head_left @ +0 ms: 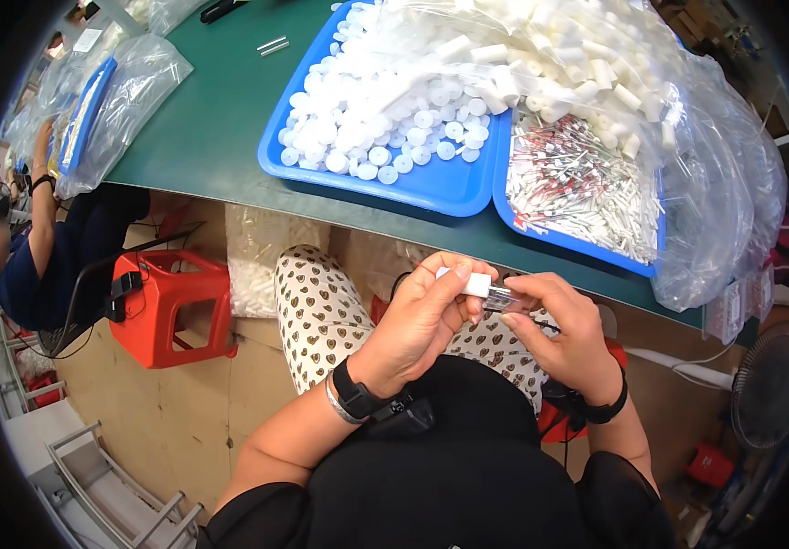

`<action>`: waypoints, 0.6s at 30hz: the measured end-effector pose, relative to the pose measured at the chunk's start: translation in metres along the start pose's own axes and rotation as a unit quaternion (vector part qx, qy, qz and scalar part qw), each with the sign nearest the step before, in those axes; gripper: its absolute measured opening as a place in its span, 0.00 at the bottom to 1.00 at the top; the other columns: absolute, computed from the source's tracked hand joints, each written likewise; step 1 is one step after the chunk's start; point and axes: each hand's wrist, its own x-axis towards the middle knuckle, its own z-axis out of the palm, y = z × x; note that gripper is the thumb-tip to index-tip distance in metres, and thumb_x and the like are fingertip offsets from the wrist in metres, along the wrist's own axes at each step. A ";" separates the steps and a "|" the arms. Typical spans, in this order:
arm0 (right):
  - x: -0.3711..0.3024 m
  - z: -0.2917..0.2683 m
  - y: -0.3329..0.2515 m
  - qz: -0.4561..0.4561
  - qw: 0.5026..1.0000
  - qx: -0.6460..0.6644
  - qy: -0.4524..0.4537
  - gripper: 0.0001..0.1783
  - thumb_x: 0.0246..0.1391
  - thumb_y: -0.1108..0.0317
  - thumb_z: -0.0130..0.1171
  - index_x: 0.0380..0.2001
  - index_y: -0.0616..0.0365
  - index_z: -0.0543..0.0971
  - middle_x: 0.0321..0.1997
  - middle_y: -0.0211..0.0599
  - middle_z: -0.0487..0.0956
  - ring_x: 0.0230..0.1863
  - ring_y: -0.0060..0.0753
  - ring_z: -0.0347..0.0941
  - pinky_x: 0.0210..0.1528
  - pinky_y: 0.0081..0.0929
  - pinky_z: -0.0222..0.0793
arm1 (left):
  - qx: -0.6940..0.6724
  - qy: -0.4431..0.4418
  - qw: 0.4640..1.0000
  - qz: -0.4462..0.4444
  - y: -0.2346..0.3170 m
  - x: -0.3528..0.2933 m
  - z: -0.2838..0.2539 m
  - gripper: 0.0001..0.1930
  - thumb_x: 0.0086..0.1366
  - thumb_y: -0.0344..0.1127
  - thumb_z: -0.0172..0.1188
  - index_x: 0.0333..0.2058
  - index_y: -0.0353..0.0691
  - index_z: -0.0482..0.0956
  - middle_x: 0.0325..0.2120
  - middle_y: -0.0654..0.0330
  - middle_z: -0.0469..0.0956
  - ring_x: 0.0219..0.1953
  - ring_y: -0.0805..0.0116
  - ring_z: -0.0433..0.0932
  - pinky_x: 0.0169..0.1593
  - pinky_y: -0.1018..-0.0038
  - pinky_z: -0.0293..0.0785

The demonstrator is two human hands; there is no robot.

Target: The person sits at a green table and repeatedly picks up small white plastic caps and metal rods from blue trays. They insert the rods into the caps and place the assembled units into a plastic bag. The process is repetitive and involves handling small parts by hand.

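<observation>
My left hand (417, 320) pinches a small white cylinder (477, 285) between thumb and fingers, above my lap. Close against it, the fingers of my right hand (566, 325) grip a small clear tube (502, 299); its end meets or nearly meets the white cylinder, and I cannot tell whether they are joined. Just beyond my hands, a blue tray (381, 194) holds many round white plastic caps (403, 163). A second blue tray (586, 249) to its right carries a heap of thin white and red pieces (586, 174).
White foam-like cylinders (602, 73) in a clear bag lie over the trays on the green table (193, 119). Two clear tubes (273, 46) rest at its far side. A red stool (170, 306) stands left, a fan (774, 384) right. Another person (42, 238) sits far left.
</observation>
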 end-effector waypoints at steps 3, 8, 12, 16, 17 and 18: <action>0.000 0.010 0.005 -0.009 0.999 -0.043 -0.002 0.17 0.53 0.77 0.64 0.46 0.66 0.75 0.39 0.47 0.79 0.33 0.38 0.80 0.33 0.29 0.75 | 0.005 0.019 1.000 0.024 -0.003 -0.002 -0.004 0.08 0.74 0.38 0.51 0.41 0.38 0.72 0.41 0.58 0.75 0.33 0.77 0.72 0.42 0.77 0.73; 0.001 0.025 0.011 -0.030 0.997 -0.064 0.022 0.16 0.54 0.78 0.63 0.46 0.67 0.74 0.37 0.47 0.79 0.32 0.41 0.79 0.31 0.31 0.75 | 0.217 0.069 0.959 0.169 -0.023 -0.006 -0.003 0.08 0.74 0.34 0.50 0.46 0.36 0.69 0.45 0.59 0.72 0.37 0.79 0.72 0.43 0.80 0.72; 0.004 0.026 0.015 -0.052 0.996 -0.073 0.027 0.16 0.53 0.79 0.62 0.46 0.67 0.73 0.37 0.47 0.79 0.32 0.43 0.79 0.32 0.32 0.75 | 0.307 0.043 0.924 0.225 -0.030 -0.007 -0.009 0.07 0.74 0.31 0.50 0.47 0.37 0.68 0.45 0.61 0.69 0.39 0.79 0.72 0.44 0.81 0.72; 0.002 0.021 0.017 -0.056 0.995 -0.086 -0.003 0.16 0.52 0.79 0.62 0.45 0.67 0.73 0.36 0.48 0.78 0.32 0.45 0.79 0.33 0.34 0.75 | 0.245 0.011 0.962 0.122 -0.026 -0.012 -0.017 0.10 0.72 0.30 0.51 0.50 0.38 0.68 0.49 0.60 0.67 0.46 0.75 0.72 0.52 0.77 0.71; 0.003 0.020 0.016 -0.074 0.994 -0.083 -0.019 0.16 0.52 0.79 0.62 0.45 0.67 0.73 0.36 0.48 0.78 0.32 0.46 0.79 0.33 0.34 0.74 | 0.218 0.013 0.972 0.084 -0.024 -0.013 -0.015 0.11 0.72 0.30 0.52 0.51 0.38 0.68 0.50 0.60 0.67 0.48 0.73 0.72 0.54 0.76 0.70; 0.004 0.020 0.014 -0.092 0.992 -0.080 -0.036 0.15 0.52 0.79 0.61 0.45 0.66 0.74 0.36 0.48 0.78 0.32 0.47 0.79 0.33 0.35 0.74 | 0.274 -0.013 0.954 0.120 -0.024 -0.012 -0.016 0.13 0.71 0.30 0.52 0.52 0.38 0.68 0.51 0.59 0.66 0.50 0.71 0.72 0.57 0.74 0.68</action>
